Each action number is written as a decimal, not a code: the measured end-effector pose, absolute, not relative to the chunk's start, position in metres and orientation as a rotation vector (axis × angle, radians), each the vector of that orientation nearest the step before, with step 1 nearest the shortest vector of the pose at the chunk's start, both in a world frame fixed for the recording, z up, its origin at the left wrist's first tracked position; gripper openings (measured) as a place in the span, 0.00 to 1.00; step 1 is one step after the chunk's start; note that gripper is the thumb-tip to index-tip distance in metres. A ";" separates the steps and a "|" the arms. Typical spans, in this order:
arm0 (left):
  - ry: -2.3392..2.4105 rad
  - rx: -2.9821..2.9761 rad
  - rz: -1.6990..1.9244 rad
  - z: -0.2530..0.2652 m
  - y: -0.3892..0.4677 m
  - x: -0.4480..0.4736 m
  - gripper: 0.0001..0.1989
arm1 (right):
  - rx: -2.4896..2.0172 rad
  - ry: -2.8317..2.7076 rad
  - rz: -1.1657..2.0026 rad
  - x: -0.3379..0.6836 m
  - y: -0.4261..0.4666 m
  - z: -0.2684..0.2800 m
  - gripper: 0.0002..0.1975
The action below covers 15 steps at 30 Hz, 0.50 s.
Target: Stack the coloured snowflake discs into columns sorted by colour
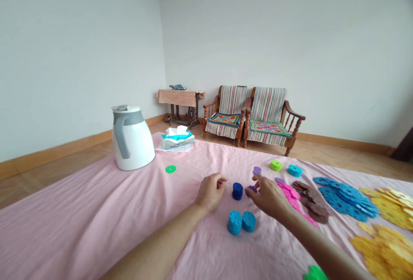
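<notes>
My right hand (270,195) reaches in from the right with thumb and fingers around a purple flower-shaped plastic disc (252,189). Another purple disc (257,170) lies just beyond the fingertips. My left hand (211,192) is loosely closed above the cloth, with nothing visible in its curled fingers. Between the hands stands a short stack of dark blue discs (238,191). Nearer to me are two stacks of lighter blue discs, one on the left (235,222) and one on the right (248,221).
A pink cloth (135,220) covers the surface. Loose pink (289,194), brown (311,202), blue (346,198) and yellow discs (385,245) lie right; lime (276,165) and cyan stacks (294,170) behind. A jug (138,142), tissue pack (177,139) and green disc (171,169) are left.
</notes>
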<state>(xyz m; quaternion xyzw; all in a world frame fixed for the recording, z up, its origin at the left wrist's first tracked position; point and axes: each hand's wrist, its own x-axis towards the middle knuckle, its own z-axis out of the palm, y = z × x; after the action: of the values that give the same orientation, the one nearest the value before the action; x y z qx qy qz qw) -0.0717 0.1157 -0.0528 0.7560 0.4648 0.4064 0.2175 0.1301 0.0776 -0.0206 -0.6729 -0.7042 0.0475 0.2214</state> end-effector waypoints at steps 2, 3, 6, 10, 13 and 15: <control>1.287 2.090 1.124 -0.053 0.115 -0.072 0.10 | -1.856 -1.983 0.103 0.126 0.075 -0.022 0.23; 1.287 2.088 1.123 -0.053 0.115 -0.072 0.10 | -1.854 -1.998 0.092 0.124 0.075 -0.022 0.23; 1.287 2.086 1.121 -0.051 0.115 -0.072 0.10 | -1.852 -2.031 0.076 0.123 0.076 -0.023 0.23; 1.283 2.087 1.125 -0.051 0.115 -0.071 0.10 | -1.858 -2.056 0.081 0.124 0.080 -0.025 0.22; 1.281 2.091 1.125 -0.052 0.115 -0.072 0.10 | -1.864 -2.071 0.084 0.125 0.079 -0.024 0.23; 1.283 2.091 1.130 -0.053 0.115 -0.072 0.10 | -1.847 -2.098 0.087 0.126 0.077 -0.022 0.24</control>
<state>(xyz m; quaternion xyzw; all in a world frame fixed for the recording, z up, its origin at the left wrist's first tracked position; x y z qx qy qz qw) -0.0716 0.1150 -0.0530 0.7555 0.4635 0.4082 0.2186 0.1263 0.0767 -0.0224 -0.6508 -0.7390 0.0305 0.1716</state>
